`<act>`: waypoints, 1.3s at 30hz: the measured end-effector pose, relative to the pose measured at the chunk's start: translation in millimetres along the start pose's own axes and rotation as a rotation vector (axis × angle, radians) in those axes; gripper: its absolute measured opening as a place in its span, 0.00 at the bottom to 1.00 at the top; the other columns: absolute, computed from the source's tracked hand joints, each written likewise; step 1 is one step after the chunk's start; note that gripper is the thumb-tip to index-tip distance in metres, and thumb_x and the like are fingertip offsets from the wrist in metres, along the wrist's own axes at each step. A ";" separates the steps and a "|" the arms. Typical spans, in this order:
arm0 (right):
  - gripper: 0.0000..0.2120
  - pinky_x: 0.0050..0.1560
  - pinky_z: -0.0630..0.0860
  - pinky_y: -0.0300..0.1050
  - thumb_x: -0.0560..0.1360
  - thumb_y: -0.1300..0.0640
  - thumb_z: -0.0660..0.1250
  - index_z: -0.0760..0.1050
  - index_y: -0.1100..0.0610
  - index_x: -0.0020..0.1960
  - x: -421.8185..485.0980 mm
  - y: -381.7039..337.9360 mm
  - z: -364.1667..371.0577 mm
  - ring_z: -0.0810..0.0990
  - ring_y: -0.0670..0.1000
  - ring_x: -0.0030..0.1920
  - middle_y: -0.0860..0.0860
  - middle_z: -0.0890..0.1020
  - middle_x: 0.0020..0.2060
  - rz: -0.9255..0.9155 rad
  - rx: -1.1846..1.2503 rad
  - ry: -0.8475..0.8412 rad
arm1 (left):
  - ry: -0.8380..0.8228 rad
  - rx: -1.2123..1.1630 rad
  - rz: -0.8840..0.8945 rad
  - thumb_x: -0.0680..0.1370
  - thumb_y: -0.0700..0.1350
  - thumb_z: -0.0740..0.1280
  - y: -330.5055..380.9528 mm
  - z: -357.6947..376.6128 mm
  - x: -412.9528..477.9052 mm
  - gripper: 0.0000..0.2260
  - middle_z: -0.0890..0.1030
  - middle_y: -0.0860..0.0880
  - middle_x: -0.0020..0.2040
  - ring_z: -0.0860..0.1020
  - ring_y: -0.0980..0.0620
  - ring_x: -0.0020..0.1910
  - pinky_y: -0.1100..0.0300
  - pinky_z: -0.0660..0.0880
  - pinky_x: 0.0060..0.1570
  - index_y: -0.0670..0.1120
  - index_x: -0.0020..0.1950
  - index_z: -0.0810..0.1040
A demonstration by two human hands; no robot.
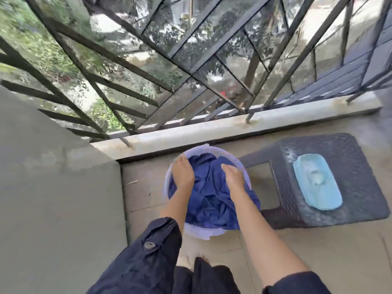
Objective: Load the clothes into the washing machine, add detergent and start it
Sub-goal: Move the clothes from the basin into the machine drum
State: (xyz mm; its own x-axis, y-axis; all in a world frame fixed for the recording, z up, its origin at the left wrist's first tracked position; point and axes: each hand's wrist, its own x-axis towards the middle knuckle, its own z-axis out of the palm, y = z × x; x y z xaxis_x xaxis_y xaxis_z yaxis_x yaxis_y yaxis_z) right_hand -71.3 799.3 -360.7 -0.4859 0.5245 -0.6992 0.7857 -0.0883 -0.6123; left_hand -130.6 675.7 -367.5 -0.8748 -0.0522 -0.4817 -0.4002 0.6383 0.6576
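A pale lilac plastic bucket [246,172] stands on the tiled floor below the balcony ledge. Dark blue clothes [210,200] fill it and spill over its near right rim. My left hand [182,174] reaches into the bucket's left side, fingers bent down into the cloth by the rim. My right hand [233,176] is on the cloth at the right side, fingertips sunk into the folds. How firmly either hand holds the fabric is hidden. No washing machine or detergent bottle is in view.
A dark woven plastic stool [350,183] stands right of the bucket, with a light blue soap dish [318,185] on top. A concrete ledge [191,132] with black metal railing runs behind. A grey wall [53,187] closes the left side.
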 end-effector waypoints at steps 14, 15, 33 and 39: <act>0.66 0.70 0.54 0.64 0.55 0.27 0.70 0.27 0.44 0.73 123.8 110.8 72.8 0.55 0.62 0.74 0.64 0.52 0.75 0.131 -0.699 0.017 | -0.346 0.256 -0.267 0.71 0.70 0.59 -151.2 110.0 94.7 0.43 0.64 0.41 0.74 0.66 0.40 0.71 0.47 0.64 0.70 0.45 0.77 0.52; 0.66 0.68 0.58 0.63 0.56 0.29 0.72 0.27 0.45 0.73 124.6 112.9 75.9 0.60 0.62 0.73 0.65 0.56 0.73 0.109 -0.728 0.038 | -0.355 0.236 -0.238 0.72 0.70 0.57 -157.5 110.2 95.4 0.39 0.69 0.42 0.72 0.70 0.41 0.68 0.50 0.68 0.67 0.45 0.75 0.61; 0.17 0.39 0.64 0.46 0.75 0.60 0.60 0.63 0.58 0.28 -5.2 36.1 29.6 0.71 0.56 0.37 0.52 0.70 0.27 0.004 -0.034 0.211 | -0.214 -0.182 -0.129 0.81 0.56 0.55 -34.4 35.5 -47.9 0.21 0.73 0.48 0.68 0.72 0.44 0.66 0.58 0.65 0.59 0.50 0.72 0.65; 0.19 0.38 0.63 0.49 0.74 0.62 0.61 0.61 0.58 0.27 -80.3 -29.5 -7.5 0.69 0.55 0.36 0.53 0.69 0.26 -0.048 0.105 0.192 | -0.170 -0.233 -0.119 0.79 0.63 0.53 26.6 -18.5 -91.7 0.24 0.77 0.51 0.61 0.74 0.47 0.61 0.53 0.68 0.63 0.51 0.68 0.68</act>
State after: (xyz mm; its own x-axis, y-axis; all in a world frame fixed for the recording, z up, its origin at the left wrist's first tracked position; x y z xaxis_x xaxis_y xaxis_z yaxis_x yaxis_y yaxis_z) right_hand -52.6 766.1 -283.8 -0.4320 0.6809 -0.5914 0.7144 -0.1419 -0.6852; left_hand -66.0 683.2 -295.1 -0.7678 0.0263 -0.6402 -0.5657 0.4414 0.6966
